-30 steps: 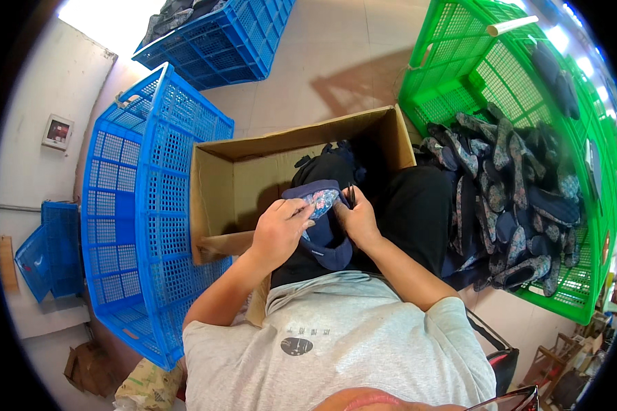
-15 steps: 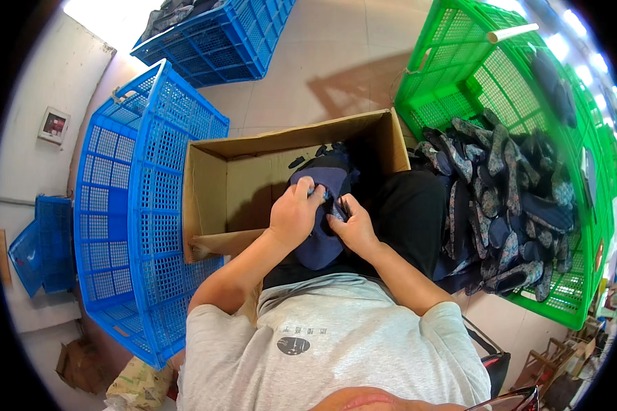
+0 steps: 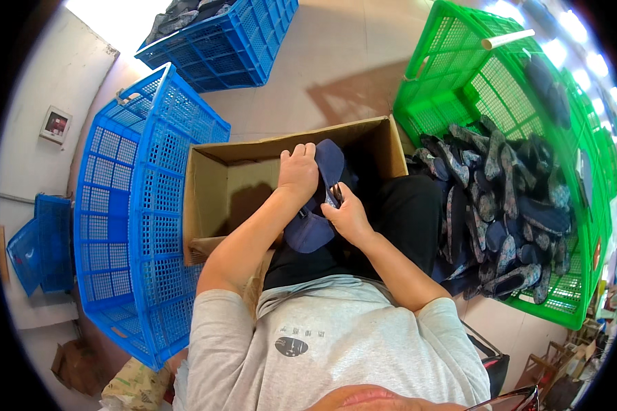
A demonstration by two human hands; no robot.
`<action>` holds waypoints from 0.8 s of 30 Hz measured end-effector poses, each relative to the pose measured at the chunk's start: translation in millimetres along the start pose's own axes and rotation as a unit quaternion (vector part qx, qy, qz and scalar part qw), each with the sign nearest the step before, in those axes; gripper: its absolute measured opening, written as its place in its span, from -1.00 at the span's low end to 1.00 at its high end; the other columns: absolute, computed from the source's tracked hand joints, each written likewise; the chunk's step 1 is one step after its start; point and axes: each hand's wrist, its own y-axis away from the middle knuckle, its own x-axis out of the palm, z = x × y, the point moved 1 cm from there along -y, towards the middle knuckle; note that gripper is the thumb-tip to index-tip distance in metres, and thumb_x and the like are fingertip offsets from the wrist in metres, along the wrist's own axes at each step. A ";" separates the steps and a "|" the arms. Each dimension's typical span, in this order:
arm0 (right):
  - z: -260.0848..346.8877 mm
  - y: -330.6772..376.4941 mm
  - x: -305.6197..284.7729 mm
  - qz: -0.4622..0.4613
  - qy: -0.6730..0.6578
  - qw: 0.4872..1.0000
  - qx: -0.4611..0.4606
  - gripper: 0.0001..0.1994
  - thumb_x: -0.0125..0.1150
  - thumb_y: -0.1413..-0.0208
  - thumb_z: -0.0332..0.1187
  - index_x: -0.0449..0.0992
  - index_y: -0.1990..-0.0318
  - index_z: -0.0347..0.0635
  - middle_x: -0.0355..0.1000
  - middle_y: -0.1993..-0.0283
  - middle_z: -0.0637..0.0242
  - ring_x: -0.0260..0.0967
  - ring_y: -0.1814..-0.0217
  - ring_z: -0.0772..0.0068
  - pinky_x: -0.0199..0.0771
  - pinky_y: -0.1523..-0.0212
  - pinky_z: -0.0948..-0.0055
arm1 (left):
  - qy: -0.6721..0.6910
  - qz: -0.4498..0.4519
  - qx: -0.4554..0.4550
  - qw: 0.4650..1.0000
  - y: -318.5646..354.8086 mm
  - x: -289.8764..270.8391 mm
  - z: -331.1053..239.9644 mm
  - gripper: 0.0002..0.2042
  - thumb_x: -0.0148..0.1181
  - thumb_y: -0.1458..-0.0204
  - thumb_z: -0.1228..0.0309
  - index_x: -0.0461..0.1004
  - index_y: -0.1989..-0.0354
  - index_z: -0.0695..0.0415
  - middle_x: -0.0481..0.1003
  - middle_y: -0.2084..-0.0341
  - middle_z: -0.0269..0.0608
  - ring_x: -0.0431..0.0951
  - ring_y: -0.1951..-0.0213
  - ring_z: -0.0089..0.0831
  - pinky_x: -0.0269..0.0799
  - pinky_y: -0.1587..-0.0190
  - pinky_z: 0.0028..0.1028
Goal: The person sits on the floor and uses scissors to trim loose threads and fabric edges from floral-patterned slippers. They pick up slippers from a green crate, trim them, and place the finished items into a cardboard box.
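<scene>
Your left hand (image 3: 299,170) lies against the upper left edge of the navy cloth shoe (image 3: 309,233); its thumb is hidden, so I cannot tell whether it grips. Your right hand (image 3: 350,217) is closed around a slim black tool (image 3: 336,192) at the shoe's right side. The shoe sits between your hands, one rounded end beside your left fingers, the other nearer you, below both hands.

Matt cloth slipper (image 3: 309,234), green plastic crate (image 3: 470,96)
</scene>
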 end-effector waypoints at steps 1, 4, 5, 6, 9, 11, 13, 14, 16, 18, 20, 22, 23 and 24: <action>1.4 0.3 0.1 -0.002 0.014 1.000 0.001 -0.83 0.23 -0.02 -0.45 0.35 0.29 -0.22 0.34 0.45 0.38 0.24 0.39 0.56 0.33 0.33 0.47 | -0.008 0.019 -0.002 1.000 -0.4 -1.5 -0.8 -0.87 0.13 0.10 0.45 0.59 0.43 0.17 0.41 0.14 -0.21 0.38 0.02 -0.24 0.27 0.08 -0.23; -4.7 -2.2 0.9 -0.022 -0.020 1.000 0.007 -0.79 0.23 0.04 -0.43 0.33 0.31 -0.28 0.36 0.46 0.16 0.29 0.42 0.30 0.36 0.31 0.32 | -0.037 0.115 0.000 0.993 -7.6 -15.1 -4.8 -0.83 0.13 0.05 0.45 0.61 0.34 0.18 0.42 0.13 -0.21 0.38 0.01 -0.24 0.30 0.07 -0.25; -8.1 -3.3 0.0 -0.026 -0.030 0.999 0.008 -0.79 0.23 0.05 -0.43 0.34 0.29 -0.28 0.37 0.45 0.17 0.31 0.41 0.30 0.37 0.30 0.33 | -0.047 0.154 0.002 0.987 -9.7 -22.2 -7.0 -0.82 0.12 0.04 0.45 0.61 0.31 0.18 0.42 0.12 -0.21 0.39 0.00 -0.24 0.31 0.07 -0.26; -11.8 -4.4 -1.8 -0.030 -0.039 0.999 0.010 -0.78 0.23 0.06 -0.43 0.36 0.28 -0.28 0.38 0.44 0.17 0.32 0.40 0.31 0.37 0.28 0.34 | -0.042 0.163 -0.006 0.986 -9.4 -24.9 -8.3 -0.81 0.12 0.02 0.44 0.62 0.28 0.18 0.42 0.10 -0.19 0.38 -0.01 -0.24 0.32 0.06 -0.24; -7.3 0.8 -4.5 -0.022 -0.074 0.996 0.033 -0.78 0.25 0.08 -0.45 0.40 0.26 -0.26 0.41 0.41 0.25 0.34 0.35 0.41 0.37 0.26 0.39 | -0.024 0.160 -0.022 0.987 0.8 -31.3 -10.4 -0.78 0.11 -0.03 0.44 0.63 0.21 0.20 0.43 0.06 -0.15 0.38 -0.05 -0.22 0.37 0.03 -0.21; -16.4 14.4 -3.0 -0.014 -0.085 0.996 0.026 -0.79 0.24 0.08 -0.47 0.41 0.26 -0.25 0.42 0.39 0.29 0.34 0.33 0.47 0.37 0.25 0.41 | -0.017 0.112 -0.014 0.993 26.0 -36.2 -16.7 -0.78 0.10 -0.02 0.48 0.63 0.22 0.22 0.44 0.05 -0.14 0.38 -0.08 -0.19 0.41 0.02 -0.20; -22.3 27.2 -1.2 -0.006 -0.132 0.989 0.060 -0.78 0.23 0.04 -0.53 0.43 0.20 -0.24 0.43 0.34 0.39 0.34 0.30 0.53 0.38 0.21 0.45 | 0.118 0.025 0.022 0.992 55.5 -39.4 -12.8 -0.78 0.16 -0.03 0.48 0.62 0.18 0.28 0.45 -0.07 -0.04 0.39 -0.19 -0.16 0.42 -0.09 -0.22; -24.6 31.3 -0.4 -0.018 -0.155 0.985 0.074 -0.77 0.23 0.03 -0.55 0.44 0.18 -0.23 0.44 0.32 0.40 0.35 0.30 0.53 0.39 0.19 0.46 | 0.208 -0.015 0.040 0.977 68.1 -48.7 -9.2 -0.78 0.18 -0.04 0.48 0.61 0.17 0.28 0.45 -0.09 -0.01 0.41 -0.19 -0.17 0.42 -0.11 -0.27; -26.0 33.3 -1.5 -0.012 -0.213 0.971 0.108 -0.74 0.25 0.01 -0.56 0.44 0.12 -0.22 0.44 0.25 0.43 0.37 0.27 0.53 0.41 0.13 0.50 | 0.445 -0.023 -0.024 0.895 86.3 -56.5 10.1 -0.77 0.21 -0.09 0.49 0.60 0.10 0.28 0.47 -0.09 0.01 0.45 -0.16 -0.26 0.40 -0.15 -0.35; -14.7 33.1 -6.5 0.009 -0.252 0.958 0.138 -0.75 0.25 0.00 -0.57 0.43 0.13 -0.20 0.43 0.23 0.42 0.38 0.23 0.56 0.43 0.12 0.50 | 0.659 -0.062 -0.210 0.719 102.6 -39.0 24.8 -0.74 0.13 -0.22 0.51 0.53 -0.06 0.21 0.54 0.02 -0.17 0.50 -0.05 -0.47 0.38 -0.16 -0.43; -10.6 32.6 -8.2 0.037 -0.284 0.947 0.142 -0.74 0.26 0.00 -0.58 0.42 0.14 -0.18 0.42 0.24 0.43 0.38 0.22 0.57 0.43 0.13 0.50 | 0.684 -0.076 -0.268 0.674 106.7 -33.3 31.8 -0.56 0.12 -0.25 0.39 0.29 -0.29 0.17 0.41 -0.14 -0.13 0.42 -0.16 -0.41 0.36 -0.21 -0.34; -3.5 36.7 -7.3 0.078 -0.312 0.936 0.147 -0.73 0.28 0.01 -0.59 0.41 0.15 -0.17 0.40 0.25 0.45 0.37 0.23 0.57 0.43 0.13 0.50 | 0.802 -0.059 -0.259 0.535 106.3 -30.0 30.9 -0.44 0.10 -0.25 0.27 0.14 -0.39 0.12 0.32 -0.23 -0.08 0.35 -0.23 -0.32 0.35 -0.24 -0.25; -0.9 38.8 -6.5 0.111 -0.305 0.935 0.142 -0.73 0.29 0.02 -0.59 0.40 0.16 -0.16 0.40 0.26 0.46 0.37 0.23 0.58 0.43 0.13 0.50 | 0.861 -0.042 -0.232 0.451 103.6 -30.2 29.6 -0.40 0.10 -0.24 0.22 0.10 -0.41 0.10 0.28 -0.26 -0.05 0.33 -0.25 -0.28 0.34 -0.25 -0.20; 1.4 40.6 -5.7 0.143 -0.299 0.933 0.137 -0.72 0.31 0.02 -0.59 0.40 0.17 -0.15 0.40 0.26 0.46 0.37 0.23 0.58 0.42 0.12 0.51 | 0.910 -0.026 -0.202 0.361 102.5 -31.7 26.8 -0.35 0.10 -0.23 0.16 0.05 -0.44 0.07 0.24 -0.29 -0.02 0.30 -0.28 -0.23 0.33 -0.26 -0.16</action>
